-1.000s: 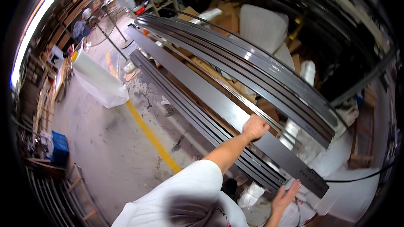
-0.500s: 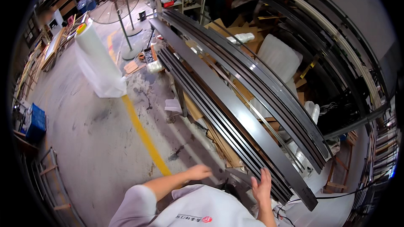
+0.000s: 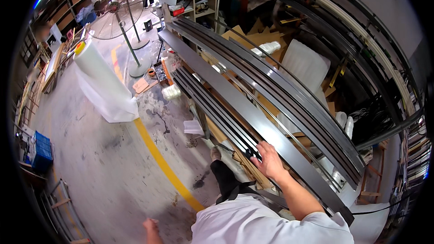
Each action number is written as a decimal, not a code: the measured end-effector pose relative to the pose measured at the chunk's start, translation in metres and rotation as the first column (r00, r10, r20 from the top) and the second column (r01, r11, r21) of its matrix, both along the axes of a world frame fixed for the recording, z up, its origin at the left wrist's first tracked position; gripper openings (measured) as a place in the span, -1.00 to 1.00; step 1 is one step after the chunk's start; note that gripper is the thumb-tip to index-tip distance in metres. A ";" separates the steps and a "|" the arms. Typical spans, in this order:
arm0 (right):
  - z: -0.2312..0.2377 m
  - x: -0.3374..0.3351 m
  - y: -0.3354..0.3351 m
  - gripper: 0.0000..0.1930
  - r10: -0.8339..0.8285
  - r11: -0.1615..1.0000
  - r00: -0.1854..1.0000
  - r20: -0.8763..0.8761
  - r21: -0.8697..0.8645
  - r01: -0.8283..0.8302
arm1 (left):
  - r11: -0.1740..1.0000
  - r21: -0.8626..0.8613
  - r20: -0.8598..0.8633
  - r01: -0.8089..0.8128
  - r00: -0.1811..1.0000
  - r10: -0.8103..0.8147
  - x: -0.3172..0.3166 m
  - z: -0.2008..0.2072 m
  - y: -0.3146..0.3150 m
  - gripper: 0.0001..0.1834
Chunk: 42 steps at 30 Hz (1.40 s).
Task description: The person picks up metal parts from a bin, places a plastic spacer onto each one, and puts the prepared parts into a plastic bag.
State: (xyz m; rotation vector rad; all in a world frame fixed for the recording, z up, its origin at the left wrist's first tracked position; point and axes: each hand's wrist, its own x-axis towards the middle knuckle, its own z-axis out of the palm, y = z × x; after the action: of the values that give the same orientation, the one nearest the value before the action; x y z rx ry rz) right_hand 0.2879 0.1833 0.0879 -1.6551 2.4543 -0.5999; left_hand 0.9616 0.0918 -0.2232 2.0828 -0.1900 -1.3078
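My right hand (image 3: 270,160) lies over several long dark metal profiles (image 3: 215,113), fingers stretched out and holding nothing; whether the palm touches them I cannot tell. Just right of it runs a wide flat grey metal bar (image 3: 246,99), slanting from far left to near right. Further right lies another bundle of long dark profiles (image 3: 289,88). My left hand (image 3: 151,224) hangs low over the floor, away from the profiles. Motion blurs its fingers, and nothing is seen in it.
On the left a tall roll of white foam wrap (image 3: 101,74) stands by a yellow floor line (image 3: 162,165). Behind it are pedestal fans (image 3: 131,54). A blue crate (image 3: 43,150) sits far left. Cardboard (image 3: 239,36) and a rack of long bars (image 3: 343,22) fill the right side.
I have stepped forward along the profiles. My right hand has moved forward and left over them, while my left hand has swung down and left, away from my front.
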 end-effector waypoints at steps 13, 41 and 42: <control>-0.069 -0.367 -0.224 -0.68 -0.465 0.884 0.885 0.011 -0.039 0.465 | 0.242 -0.099 0.156 0.965 0.256 -0.954 -0.312 0.141 -0.180 -0.71; 0.034 -0.369 -0.289 -0.81 -0.389 0.834 0.907 -0.158 0.357 0.420 | -0.911 -0.045 0.998 0.409 0.055 -0.024 -0.616 0.369 -0.575 -0.66; 0.049 -0.351 -0.291 -0.82 -0.321 0.861 0.925 -0.202 0.344 0.374 | -0.916 -0.031 0.990 0.400 0.136 0.026 -0.635 0.384 -0.580 -0.66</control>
State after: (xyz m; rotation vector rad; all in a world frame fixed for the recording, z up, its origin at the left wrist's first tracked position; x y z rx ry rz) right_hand -0.0632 -0.1079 0.1369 -1.1482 2.7700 -0.0248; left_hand 0.3271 -0.4879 0.1611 -0.2725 -2.4851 -0.3090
